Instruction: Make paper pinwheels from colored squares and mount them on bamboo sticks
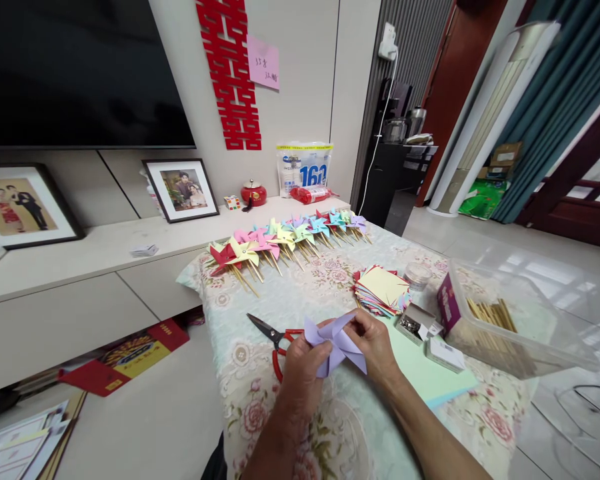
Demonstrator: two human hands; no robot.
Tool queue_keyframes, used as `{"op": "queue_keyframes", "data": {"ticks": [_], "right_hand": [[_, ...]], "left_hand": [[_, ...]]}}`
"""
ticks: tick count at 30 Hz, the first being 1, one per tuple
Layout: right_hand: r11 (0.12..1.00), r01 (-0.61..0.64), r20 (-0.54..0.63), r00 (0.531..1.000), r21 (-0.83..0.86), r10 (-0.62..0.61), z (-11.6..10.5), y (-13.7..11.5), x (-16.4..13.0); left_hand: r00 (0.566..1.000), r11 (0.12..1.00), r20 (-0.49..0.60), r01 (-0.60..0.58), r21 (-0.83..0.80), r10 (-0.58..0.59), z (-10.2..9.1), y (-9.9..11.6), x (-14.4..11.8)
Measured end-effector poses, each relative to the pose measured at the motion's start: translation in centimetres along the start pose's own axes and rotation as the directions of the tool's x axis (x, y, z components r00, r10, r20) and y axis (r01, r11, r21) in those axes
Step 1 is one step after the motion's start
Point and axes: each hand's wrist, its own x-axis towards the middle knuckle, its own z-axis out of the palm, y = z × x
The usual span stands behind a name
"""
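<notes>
A lilac paper pinwheel [341,341] with folded blades is held up over the table between both hands. My left hand [303,363] is closed on it, the thumb pressing near its middle. From the right side, my right hand [375,340] pinches a blade at the back; some of those fingers are hidden by the paper. Scissors [276,337] with red handles lie just beyond my left hand, partly covered by it. To the right of my right hand are a small open box of metal pins [414,325] and a stack of cut paper squares [380,288].
Rows of finished pinwheels on sticks [285,237] lie along the table's far edge. A clear plastic bin [540,340] holds wooden sticks at the right. Nearby are a white box [445,353], green paper sheets [415,380] and a round clear container [419,275].
</notes>
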Motion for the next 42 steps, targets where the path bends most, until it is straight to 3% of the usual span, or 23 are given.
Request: {"op": "queue_keyframes", "data": {"ticks": [3,9,22,28,34,37,42], "right_hand": [[0.994,0.054,-0.031,0.998,-0.090,-0.057,-0.1,0.1,0.1],[0.954,0.204,-0.013,0.977,-0.221,-0.212,-0.4,-0.6,0.0],[0.885,0.318,0.157,0.947,-0.340,-0.280,-1.3,-1.2,0.0],[0.949,0.206,0.058,0.979,-0.240,-0.197,-1.5,-1.1,0.2],[0.976,0.209,-0.035,0.978,0.054,-0.208,-2.8,-1.3,0.7],[0.961,0.269,0.044,0.961,0.067,-0.273,-2.7,-2.1,0.4],[0.916,0.391,0.225,0.904,-0.089,-0.364,-1.8,-2.7,-0.1]], "left_hand": [[0.999,1.000,-0.039,0.008,0.016,-0.008,-0.2,-0.1,0.1],[1.000,1.000,0.012,0.012,0.028,-0.013,0.5,0.9,-0.4],[0.994,0.999,-0.097,0.045,0.013,-0.043,-0.1,1.0,-0.4],[0.994,0.999,-0.107,0.035,-0.019,-0.037,0.0,0.9,-0.4],[0.961,0.990,-0.238,-0.131,0.045,0.138,-0.2,0.8,0.2],[0.960,0.984,-0.222,-0.152,0.089,0.168,-0.2,0.6,0.3],[0.957,0.971,-0.206,-0.171,0.165,0.203,0.0,0.4,0.4]]}}
